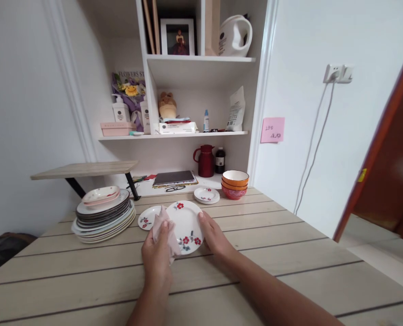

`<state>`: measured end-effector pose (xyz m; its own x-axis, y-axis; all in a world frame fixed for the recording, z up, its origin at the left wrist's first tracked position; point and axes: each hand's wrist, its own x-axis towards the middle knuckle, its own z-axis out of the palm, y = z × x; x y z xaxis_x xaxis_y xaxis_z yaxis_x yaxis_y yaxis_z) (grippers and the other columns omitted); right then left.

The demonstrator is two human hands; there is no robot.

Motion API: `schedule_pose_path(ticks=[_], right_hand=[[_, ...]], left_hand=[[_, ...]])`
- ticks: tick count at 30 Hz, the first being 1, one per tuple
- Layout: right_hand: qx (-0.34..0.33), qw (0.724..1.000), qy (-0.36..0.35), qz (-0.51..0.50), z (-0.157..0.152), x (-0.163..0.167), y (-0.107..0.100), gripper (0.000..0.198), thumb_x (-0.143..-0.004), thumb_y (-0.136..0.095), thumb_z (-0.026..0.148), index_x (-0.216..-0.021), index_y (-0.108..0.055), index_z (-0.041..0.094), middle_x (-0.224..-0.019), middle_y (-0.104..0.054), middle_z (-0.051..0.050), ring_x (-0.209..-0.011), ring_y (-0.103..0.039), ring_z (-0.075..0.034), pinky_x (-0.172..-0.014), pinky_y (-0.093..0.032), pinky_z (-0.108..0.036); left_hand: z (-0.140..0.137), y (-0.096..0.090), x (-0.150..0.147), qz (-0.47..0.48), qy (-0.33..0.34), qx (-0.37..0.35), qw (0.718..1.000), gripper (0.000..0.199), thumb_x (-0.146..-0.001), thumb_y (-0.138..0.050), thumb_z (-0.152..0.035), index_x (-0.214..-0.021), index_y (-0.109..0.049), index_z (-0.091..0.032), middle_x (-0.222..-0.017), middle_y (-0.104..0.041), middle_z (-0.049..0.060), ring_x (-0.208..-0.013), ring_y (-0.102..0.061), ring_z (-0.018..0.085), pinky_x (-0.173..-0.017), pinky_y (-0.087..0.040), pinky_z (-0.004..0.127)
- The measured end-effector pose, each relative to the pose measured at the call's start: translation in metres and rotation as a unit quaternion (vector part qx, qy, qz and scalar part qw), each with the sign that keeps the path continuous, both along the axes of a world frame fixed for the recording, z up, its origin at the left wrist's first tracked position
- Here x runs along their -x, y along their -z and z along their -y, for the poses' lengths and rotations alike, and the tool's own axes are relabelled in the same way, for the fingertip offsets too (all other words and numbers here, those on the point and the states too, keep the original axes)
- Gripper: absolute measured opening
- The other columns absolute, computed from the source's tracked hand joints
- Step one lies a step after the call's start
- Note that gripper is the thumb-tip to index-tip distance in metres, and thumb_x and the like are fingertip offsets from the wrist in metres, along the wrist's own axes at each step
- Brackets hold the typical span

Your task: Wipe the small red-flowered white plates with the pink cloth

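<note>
A white plate point(186, 222) with red flowers and grey leaves is held up, tilted toward me, above the table. My right hand point(215, 233) grips its right edge, thumb on the front and fingers behind. A pale pink cloth point(167, 240) is bunched in my left hand point(158, 251), its thumb pressing the cloth on the plate's left edge. Behind the cloth, another flowered plate point(145, 219) lies on the table, partly hidden. Farther back sits a small stack of little flowered plates point(207, 194).
A tall stack of plates point(104, 222) with pink-rimmed dishes on top stands at left, beside a wooden riser point(86, 169). Stacked bowls point(234, 184) stand at the back right. Behind are a red jug point(206, 161), a dark bottle point(219, 160), a laptop point(174, 178) and glasses point(175, 189).
</note>
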<state>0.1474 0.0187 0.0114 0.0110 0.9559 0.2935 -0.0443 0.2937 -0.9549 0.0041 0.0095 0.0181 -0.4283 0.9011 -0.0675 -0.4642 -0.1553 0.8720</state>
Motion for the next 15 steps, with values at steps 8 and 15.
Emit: schedule_pose_path(ticks=[8, 15], right_hand=[[-0.017, 0.995, 0.031, 0.095, -0.007, -0.002, 0.006, 0.035, -0.088, -0.051, 0.057, -0.083, -0.053, 0.022, -0.066, -0.059, 0.002, -0.058, -0.051, -0.014, -0.057, -0.043, -0.027], [0.114, 0.989, -0.087, 0.019, -0.015, -0.004, 0.013, 0.047, -0.083, -0.051, 0.069, -0.078, -0.048, 0.023, -0.036, -0.042, 0.01, -0.03, -0.036, -0.01, -0.036, -0.035, -0.023]], left_hand=[[0.001, -0.001, 0.005, -0.086, -0.048, -0.005, 0.995, 0.053, -0.069, -0.077, -0.045, -0.113, -0.07, -0.017, -0.092, -0.076, 0.007, -0.075, -0.07, 0.018, -0.06, -0.055, 0.024], [-0.003, 0.002, 0.007, -0.113, -0.064, -0.004, 0.992, 0.054, -0.069, -0.075, -0.048, -0.111, -0.071, -0.015, -0.085, -0.074, 0.006, -0.068, -0.067, 0.017, -0.057, -0.054, 0.026]])
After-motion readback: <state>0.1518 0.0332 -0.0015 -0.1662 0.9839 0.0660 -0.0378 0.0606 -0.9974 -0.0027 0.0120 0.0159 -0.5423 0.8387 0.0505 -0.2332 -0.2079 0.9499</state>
